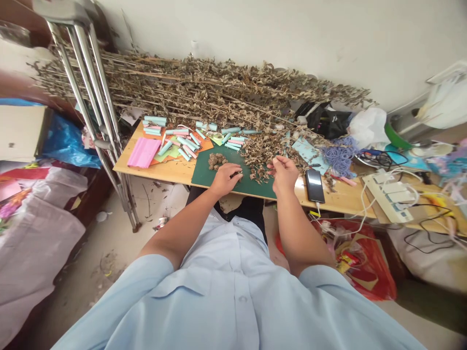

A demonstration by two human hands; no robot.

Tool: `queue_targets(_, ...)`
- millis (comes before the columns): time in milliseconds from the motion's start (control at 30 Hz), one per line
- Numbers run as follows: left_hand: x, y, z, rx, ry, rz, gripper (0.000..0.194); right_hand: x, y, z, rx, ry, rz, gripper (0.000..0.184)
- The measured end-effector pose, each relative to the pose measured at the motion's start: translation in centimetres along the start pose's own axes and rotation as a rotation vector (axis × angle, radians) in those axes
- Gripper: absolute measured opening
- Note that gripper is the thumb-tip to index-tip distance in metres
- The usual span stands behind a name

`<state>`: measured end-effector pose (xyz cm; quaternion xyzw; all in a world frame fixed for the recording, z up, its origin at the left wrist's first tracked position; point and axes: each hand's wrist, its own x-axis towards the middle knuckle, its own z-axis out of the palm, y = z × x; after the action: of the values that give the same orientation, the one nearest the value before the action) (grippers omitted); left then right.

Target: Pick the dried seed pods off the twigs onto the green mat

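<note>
Grip, left: the left hand is curled downward, with its fingers closed on a small bit of dried leaf, which is partly hidden.
Grip, right: the right hand is raised over the mat, with thumb and fingers pinched together; whether anything is held between them cannot be told.
Surface: a wooden counter is partly covered by a green cutting mat, on which crumbled dried leaves are heaped.
Thing: a roundish clump of dried plant matter is placed on the mat, just beside the left hand. Long dried stems are laid along the wall, their length running across the counter.
Nearby: paper strips and a pink paper sheet are laid left of the mat; a black phone is set to its right.
Room: metal crutches are stood against the counter; a red plastic bag is seen on the floor below; a power strip is placed at right.
</note>
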<state>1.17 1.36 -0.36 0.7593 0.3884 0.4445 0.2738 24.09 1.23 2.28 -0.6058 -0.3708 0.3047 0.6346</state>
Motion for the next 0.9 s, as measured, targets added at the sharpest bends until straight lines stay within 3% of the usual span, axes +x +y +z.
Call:
queue_targets(267,-0.1,0.8,-0.7,-0.113,0.026,-0.073,0.029,-5.3,0.0,3.7,-0.237,-0.205,-0.164,0.035)
queue_targets(433,-0.2,0.7,-0.9,-0.115,-0.001,-0.080,0.017,-6.8,-0.3,5.2,-0.240,-0.261,-0.263,0.028)
queue_targets(633,-0.2,0.5,-0.9,-0.141,0.012,-0.163,0.007,-7.0,-0.4,5.5,-0.235,-0.288,-0.212,0.032)
queue_targets(900,-0.4,0.1,-0.6,-0.185,0.061,-0.212,0.009,-6.8,0.0,5.0,-0.136,-0.343,-0.061,0.041)
